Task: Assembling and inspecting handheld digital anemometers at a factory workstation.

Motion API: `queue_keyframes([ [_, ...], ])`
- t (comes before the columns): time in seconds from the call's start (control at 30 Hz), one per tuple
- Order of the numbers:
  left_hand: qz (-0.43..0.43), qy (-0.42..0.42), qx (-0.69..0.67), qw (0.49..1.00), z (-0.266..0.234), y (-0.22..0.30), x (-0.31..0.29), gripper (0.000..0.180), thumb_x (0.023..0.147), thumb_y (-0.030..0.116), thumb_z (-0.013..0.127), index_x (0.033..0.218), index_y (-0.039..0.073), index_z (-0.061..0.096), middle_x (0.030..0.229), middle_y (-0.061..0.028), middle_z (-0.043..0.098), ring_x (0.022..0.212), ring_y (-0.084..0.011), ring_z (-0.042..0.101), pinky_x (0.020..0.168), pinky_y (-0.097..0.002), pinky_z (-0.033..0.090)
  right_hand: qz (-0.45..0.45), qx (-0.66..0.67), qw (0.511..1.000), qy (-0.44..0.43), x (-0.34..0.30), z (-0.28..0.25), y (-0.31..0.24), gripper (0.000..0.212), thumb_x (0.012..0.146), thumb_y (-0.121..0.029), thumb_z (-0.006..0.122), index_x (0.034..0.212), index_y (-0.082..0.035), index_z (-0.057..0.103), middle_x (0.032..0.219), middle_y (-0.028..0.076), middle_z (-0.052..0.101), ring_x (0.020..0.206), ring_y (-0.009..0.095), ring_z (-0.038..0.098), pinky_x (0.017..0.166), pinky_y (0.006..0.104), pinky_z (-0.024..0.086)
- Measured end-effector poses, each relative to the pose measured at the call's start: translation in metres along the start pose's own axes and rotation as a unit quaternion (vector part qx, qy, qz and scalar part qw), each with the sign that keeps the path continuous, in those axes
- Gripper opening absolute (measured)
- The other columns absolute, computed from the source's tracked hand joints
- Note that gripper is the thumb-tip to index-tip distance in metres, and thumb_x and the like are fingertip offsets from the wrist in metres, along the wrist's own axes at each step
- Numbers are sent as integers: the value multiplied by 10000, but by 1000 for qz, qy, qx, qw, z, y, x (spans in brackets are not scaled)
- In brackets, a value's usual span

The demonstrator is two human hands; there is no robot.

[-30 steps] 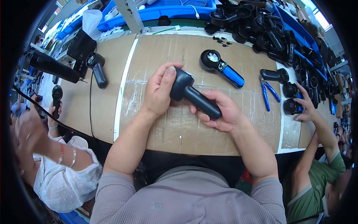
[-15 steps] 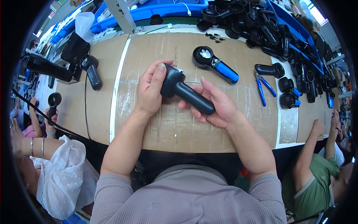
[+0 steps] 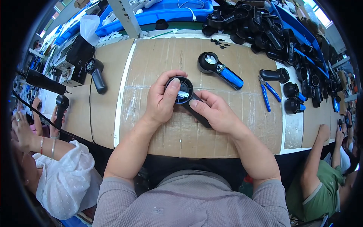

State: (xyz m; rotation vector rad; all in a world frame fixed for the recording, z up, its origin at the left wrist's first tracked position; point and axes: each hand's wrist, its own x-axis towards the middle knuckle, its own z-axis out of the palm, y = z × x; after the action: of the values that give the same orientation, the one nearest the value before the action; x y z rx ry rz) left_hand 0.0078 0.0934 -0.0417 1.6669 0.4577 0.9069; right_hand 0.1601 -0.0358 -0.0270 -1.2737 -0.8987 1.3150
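A black handheld fan (image 3: 185, 85) is held between my two hands above the cardboard-covered bench. My left hand (image 3: 160, 101) grips its round head, with the thumb over the front opening. White material (image 3: 183, 94) shows inside that head. My right hand (image 3: 220, 114) closes round the upper handle, thumb on top; its other fingers are partly hidden below. Beyond my hands lies an opened fan (image 3: 207, 65) with white blades and a blue battery (image 3: 231, 78) exposed in its handle.
Blue-handled pliers (image 3: 266, 99) and a closed black fan (image 3: 274, 75) lie right. Several fan parts heap up (image 3: 257, 24) at the back right. At left are another fan (image 3: 98, 77), a dark powered screwdriver (image 3: 45, 82) and a black box (image 3: 78, 56). People sit on both sides.
The fan has turned over in my hands, so its open round front now faces up. My right hand has moved up the handle toward the head, its thumb now on top.
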Motion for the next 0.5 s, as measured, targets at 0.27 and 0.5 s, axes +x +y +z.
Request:
queue_keyframes([
  [0.27,-15,2,1,1000,3,-2,-1,326,1068,244,497,1271,35,643,1131,-106,692,950,-185,638,870,-293,517,22,7,1000,12,-2,0,-3,220,1053,-164,629,1209,-12,659,904,12,654,762,52,546,666,166,415],
  [0.5,0,10,-30,1000,8,5,-1,315,1036,254,570,1260,47,644,1120,-104,690,948,-189,638,874,-297,519,9,-19,999,28,-3,0,-3,191,1035,-164,630,1149,-14,660,882,21,651,729,65,522,641,188,412],
])
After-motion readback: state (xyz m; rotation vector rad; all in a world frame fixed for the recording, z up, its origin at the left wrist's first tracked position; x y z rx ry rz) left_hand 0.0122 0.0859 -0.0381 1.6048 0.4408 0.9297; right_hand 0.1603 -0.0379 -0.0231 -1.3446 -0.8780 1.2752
